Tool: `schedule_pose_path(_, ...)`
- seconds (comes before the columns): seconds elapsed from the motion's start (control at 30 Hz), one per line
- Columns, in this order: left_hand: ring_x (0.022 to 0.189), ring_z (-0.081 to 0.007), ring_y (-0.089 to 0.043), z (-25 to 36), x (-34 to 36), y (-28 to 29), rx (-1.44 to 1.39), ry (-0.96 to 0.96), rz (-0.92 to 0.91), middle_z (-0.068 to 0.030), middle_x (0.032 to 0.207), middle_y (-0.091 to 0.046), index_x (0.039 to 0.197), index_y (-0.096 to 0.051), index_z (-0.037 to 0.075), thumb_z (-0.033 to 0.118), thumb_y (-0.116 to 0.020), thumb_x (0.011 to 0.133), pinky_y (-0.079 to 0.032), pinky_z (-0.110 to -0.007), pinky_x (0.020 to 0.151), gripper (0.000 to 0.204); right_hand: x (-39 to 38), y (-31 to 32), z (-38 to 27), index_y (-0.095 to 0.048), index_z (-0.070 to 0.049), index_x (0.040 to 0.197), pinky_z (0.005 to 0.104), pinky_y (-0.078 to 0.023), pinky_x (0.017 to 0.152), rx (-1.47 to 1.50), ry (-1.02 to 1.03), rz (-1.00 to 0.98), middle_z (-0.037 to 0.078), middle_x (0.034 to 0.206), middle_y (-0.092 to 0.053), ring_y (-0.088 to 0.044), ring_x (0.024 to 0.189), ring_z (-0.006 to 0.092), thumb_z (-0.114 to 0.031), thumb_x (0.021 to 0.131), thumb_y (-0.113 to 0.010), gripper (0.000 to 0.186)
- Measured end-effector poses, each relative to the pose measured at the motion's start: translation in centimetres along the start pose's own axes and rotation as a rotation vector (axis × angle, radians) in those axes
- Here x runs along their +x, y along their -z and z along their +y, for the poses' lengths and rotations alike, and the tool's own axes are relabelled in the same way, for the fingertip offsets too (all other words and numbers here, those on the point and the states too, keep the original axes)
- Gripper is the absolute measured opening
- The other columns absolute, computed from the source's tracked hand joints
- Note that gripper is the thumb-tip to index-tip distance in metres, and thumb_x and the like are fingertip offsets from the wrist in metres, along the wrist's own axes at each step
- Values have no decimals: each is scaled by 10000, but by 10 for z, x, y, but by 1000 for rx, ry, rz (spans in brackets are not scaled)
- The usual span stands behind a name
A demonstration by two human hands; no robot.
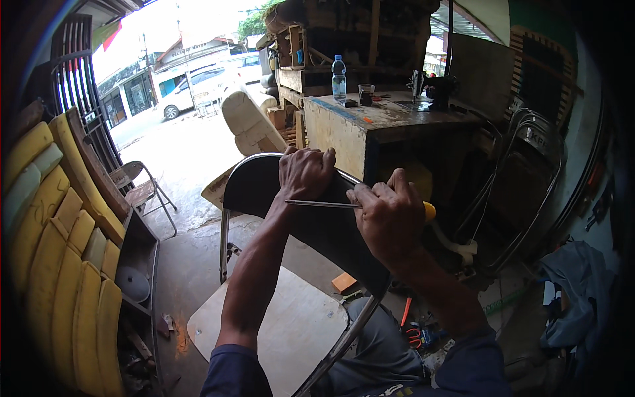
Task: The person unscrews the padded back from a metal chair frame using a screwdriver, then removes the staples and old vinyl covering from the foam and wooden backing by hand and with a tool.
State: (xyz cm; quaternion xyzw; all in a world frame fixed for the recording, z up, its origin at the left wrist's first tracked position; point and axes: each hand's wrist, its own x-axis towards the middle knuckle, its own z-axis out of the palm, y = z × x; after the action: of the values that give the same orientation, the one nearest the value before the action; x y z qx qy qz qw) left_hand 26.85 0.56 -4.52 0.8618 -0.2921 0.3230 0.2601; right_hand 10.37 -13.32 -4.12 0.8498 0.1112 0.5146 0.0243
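Note:
A metal folding chair stands before me with a black backrest in a bright frame and a pale wooden seat. My left hand is closed over the backrest's top edge. My right hand is closed on a screwdriver with a yellow handle, beside the backrest's right part. Its shaft points left, lying across the black panel up to my left wrist. Part of the screwdriver's handle is hidden in my fingers.
Yellow foam pads line the left, near another folding chair. A worktable ahead holds a bottle, glass and sewing machine. Folded chair frames lean at right. Orange-handled scissors lie below. A street with a car shows beyond.

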Motion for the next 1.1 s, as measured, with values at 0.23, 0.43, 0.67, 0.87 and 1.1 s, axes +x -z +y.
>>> schedule_pose_path(0.23,773,-381,-654,-1,1,-3,5,-7,51,-217,775,-704,709,-715,16,391,-439,1006,-436,-475,891,553,-20,12,-9,-806,-124,1020,328,-501,668,208,-117,80,4,921,-736,-542,784,208,-191,869,-806,166)
schedule_pose_path(0.43,774,-372,-647,-10,5,-12,46,-1,39,-207,776,-701,725,-703,22,356,-451,997,-441,-475,867,498,-3,22,3,-780,-112,1087,404,-532,764,131,-203,100,94,1188,-651,-594,912,261,-374,932,-749,306)
schedule_pose_path(0.67,770,-364,-659,-10,2,-12,38,-34,41,-180,752,-697,720,-707,44,325,-455,995,-442,-465,872,466,25,-13,29,-768,-78,909,521,-597,796,220,-387,-529,242,816,-732,-742,836,439,-473,997,-579,446)
schedule_pose_path(0.87,1009,-315,-653,-16,-10,-9,-107,-64,71,-159,1013,-716,987,-751,106,377,-424,1042,-399,-453,1005,428,19,-6,32,-766,-59,896,523,-594,806,248,-382,-560,245,807,-728,-745,819,428,-432,1001,-576,431)
schedule_pose_path(1.1,1607,-347,18,45,-110,-40,-180,-22,88,-187,1727,-92,1648,-222,93,499,-208,1080,110,-532,1258,698,15,-16,34,-761,-34,880,497,-605,805,344,-424,-506,245,818,-733,-752,820,414,-385,958,-617,387)
